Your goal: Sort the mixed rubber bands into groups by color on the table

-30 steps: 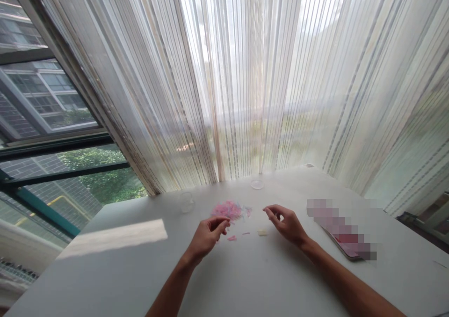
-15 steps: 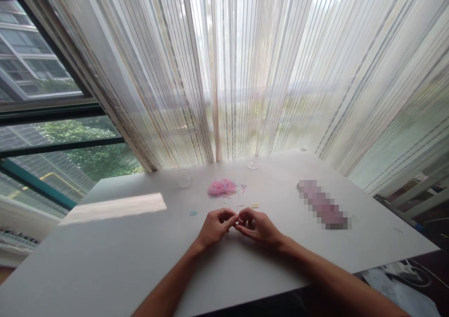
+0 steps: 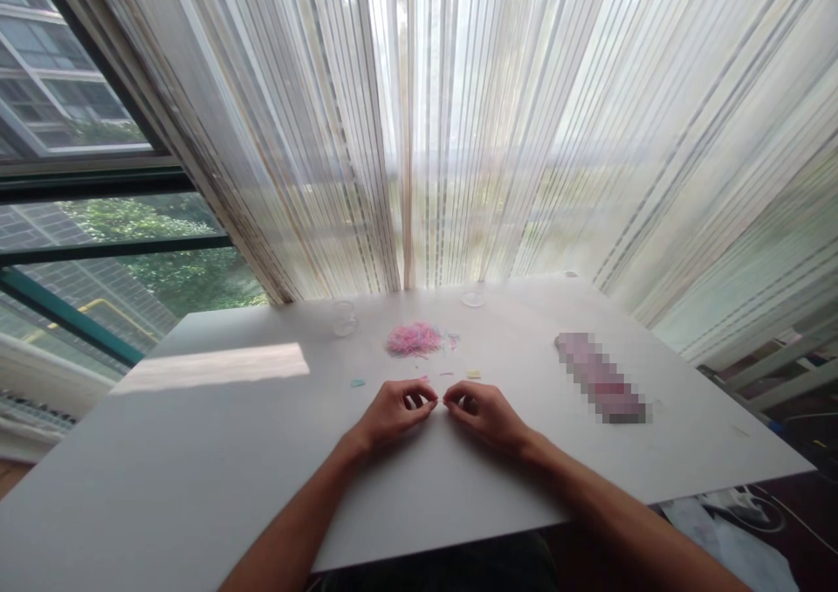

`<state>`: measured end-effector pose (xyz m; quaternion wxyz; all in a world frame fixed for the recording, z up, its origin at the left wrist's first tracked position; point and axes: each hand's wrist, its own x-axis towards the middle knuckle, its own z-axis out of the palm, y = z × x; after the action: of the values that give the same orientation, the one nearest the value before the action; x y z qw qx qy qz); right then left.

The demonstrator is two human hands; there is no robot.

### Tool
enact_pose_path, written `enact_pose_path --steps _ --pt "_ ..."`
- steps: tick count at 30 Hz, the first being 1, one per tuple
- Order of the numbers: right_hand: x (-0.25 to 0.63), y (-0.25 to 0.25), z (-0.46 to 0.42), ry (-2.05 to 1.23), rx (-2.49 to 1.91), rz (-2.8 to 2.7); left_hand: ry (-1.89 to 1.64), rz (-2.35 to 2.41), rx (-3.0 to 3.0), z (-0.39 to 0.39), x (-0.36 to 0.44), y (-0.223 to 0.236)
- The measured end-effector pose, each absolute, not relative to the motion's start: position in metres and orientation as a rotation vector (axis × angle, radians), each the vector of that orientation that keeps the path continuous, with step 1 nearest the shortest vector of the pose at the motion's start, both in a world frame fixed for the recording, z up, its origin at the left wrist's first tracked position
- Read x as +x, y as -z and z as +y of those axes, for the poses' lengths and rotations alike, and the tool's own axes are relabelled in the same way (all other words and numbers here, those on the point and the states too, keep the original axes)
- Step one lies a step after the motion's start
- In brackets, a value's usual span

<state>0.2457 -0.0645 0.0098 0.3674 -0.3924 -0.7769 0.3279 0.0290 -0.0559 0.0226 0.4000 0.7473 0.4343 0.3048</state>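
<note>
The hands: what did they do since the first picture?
The left hand and right hand moved toward each other and nearer the person; their fingertips now almost meet. Anything pinched is too small to tell. The pile of pink strips and yellow piece stayed put.

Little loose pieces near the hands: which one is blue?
The leftmost piece, bluish; the yellow piece and pink pieces lie farther right.

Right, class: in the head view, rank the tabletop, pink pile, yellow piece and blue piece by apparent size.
1. Tabletop
2. Pink pile
3. Yellow piece and blue piece: too alike to rank.
</note>
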Motion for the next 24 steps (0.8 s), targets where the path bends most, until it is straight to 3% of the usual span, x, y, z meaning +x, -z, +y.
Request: enact_pose_path --steps 24 --pt "0.2461 -0.0094 -0.0639 -0.764 -0.940 -2.046 -0.772 1.065 2.073 -0.0603 0.0273 -0.0220"
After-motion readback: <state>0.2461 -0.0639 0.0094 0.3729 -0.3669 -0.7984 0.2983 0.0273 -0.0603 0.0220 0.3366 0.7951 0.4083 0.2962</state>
